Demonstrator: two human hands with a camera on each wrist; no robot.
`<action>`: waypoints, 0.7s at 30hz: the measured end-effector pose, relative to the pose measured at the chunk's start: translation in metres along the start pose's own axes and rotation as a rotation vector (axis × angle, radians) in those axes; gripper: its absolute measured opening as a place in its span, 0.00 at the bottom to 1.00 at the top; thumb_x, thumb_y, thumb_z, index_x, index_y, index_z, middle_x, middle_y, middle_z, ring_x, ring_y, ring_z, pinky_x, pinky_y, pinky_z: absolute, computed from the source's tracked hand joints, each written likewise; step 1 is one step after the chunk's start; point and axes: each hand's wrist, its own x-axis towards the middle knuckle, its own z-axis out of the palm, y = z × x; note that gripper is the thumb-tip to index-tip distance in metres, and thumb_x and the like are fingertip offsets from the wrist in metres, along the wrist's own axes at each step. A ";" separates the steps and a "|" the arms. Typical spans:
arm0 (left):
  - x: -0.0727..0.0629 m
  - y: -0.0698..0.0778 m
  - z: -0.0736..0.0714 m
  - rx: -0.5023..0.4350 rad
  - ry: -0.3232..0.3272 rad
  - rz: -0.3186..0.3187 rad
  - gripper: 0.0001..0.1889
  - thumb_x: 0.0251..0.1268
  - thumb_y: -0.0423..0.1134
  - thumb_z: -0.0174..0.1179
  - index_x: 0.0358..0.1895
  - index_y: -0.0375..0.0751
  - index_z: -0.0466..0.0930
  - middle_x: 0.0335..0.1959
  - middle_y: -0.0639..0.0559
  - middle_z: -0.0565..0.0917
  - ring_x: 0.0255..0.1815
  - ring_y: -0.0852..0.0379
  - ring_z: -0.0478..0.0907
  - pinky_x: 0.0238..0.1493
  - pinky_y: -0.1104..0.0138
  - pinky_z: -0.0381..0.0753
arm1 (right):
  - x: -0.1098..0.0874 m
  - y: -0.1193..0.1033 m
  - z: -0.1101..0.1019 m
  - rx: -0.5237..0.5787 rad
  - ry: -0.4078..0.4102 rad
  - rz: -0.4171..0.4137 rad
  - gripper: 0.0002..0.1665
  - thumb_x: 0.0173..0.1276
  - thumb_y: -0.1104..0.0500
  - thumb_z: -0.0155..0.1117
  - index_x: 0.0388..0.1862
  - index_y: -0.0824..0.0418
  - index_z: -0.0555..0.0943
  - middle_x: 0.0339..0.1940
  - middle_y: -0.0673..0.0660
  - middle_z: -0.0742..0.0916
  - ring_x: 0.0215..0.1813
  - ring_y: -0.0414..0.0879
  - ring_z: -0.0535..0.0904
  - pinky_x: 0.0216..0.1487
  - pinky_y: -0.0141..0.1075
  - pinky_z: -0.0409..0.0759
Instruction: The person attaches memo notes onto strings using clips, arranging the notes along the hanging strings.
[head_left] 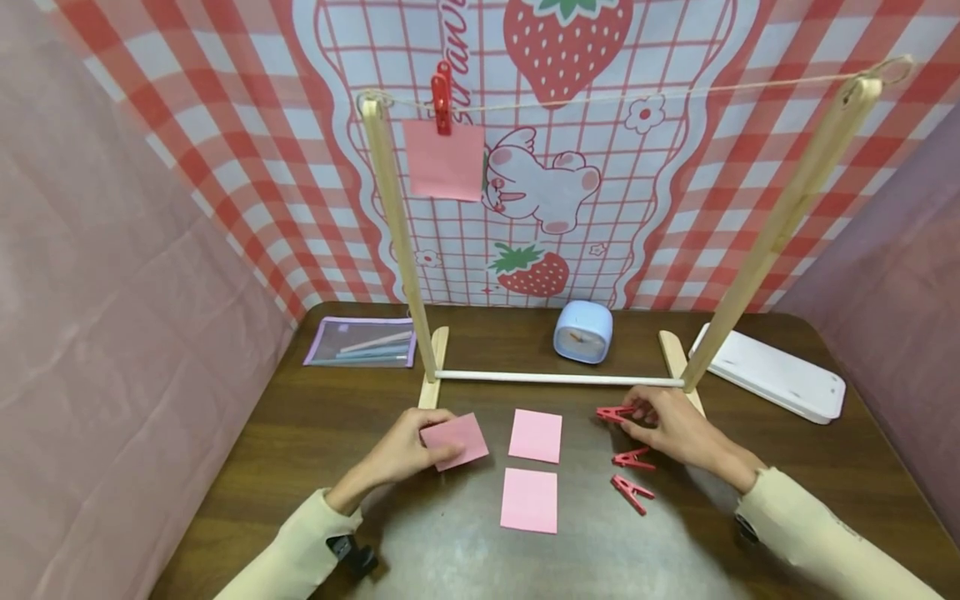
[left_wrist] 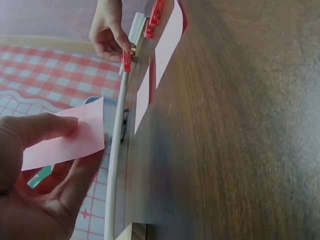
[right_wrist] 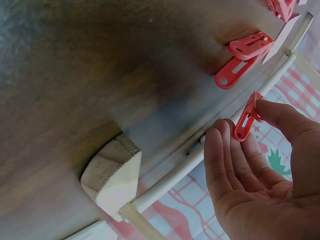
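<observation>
Between thumb and fingers, my left hand [head_left: 408,450] holds a pink square of paper [head_left: 467,437] above the table, left of two more pink squares. Those lie flat, a farther one [head_left: 536,436] and a nearer one [head_left: 529,500]. My right hand [head_left: 678,425] pinches a red clothespin [right_wrist: 247,119] by thumb and fingers, raised off the wood in the right wrist view. Two other red clothespins lie on the table just nearer, one [head_left: 633,458] behind the other [head_left: 633,493]. Up on the string [head_left: 570,102], a red clothespin [head_left: 442,100] holds a pink square [head_left: 444,160] near the left post.
A wooden frame with a left post [head_left: 397,225], a right post [head_left: 787,225] and a white crossbar [head_left: 558,378] stands across the table. Behind the bar is a blue clock [head_left: 583,332]. A mesh pouch [head_left: 363,342] lies back left, a white case [head_left: 772,372] back right.
</observation>
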 end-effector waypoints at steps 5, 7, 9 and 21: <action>0.004 0.004 0.002 -0.123 0.067 -0.062 0.13 0.58 0.30 0.75 0.46 0.35 0.86 0.36 0.41 0.87 0.29 0.66 0.80 0.29 0.74 0.84 | 0.002 -0.003 -0.002 0.011 0.014 -0.013 0.11 0.61 0.62 0.78 0.40 0.60 0.85 0.30 0.49 0.89 0.34 0.41 0.86 0.34 0.34 0.88; 0.005 0.005 0.003 -0.185 0.088 -0.086 0.14 0.58 0.28 0.74 0.46 0.32 0.85 0.37 0.37 0.86 0.28 0.65 0.83 0.27 0.71 0.87 | 0.003 -0.005 -0.003 0.013 0.020 -0.022 0.11 0.61 0.62 0.78 0.40 0.60 0.85 0.30 0.49 0.89 0.34 0.42 0.86 0.34 0.35 0.89; 0.006 0.006 0.003 -0.228 0.102 -0.101 0.14 0.58 0.26 0.73 0.47 0.29 0.83 0.37 0.33 0.87 0.28 0.64 0.86 0.28 0.68 0.90 | 0.003 -0.006 -0.004 0.019 0.027 -0.029 0.11 0.61 0.62 0.78 0.40 0.60 0.85 0.31 0.49 0.89 0.34 0.42 0.87 0.35 0.35 0.90; 0.017 0.003 0.010 -0.394 0.183 -0.101 0.12 0.64 0.25 0.69 0.47 0.20 0.81 0.42 0.24 0.87 0.33 0.64 0.88 0.33 0.64 0.93 | 0.010 -0.018 -0.021 0.034 0.045 -0.054 0.12 0.63 0.63 0.78 0.44 0.60 0.86 0.36 0.50 0.92 0.37 0.40 0.88 0.36 0.34 0.90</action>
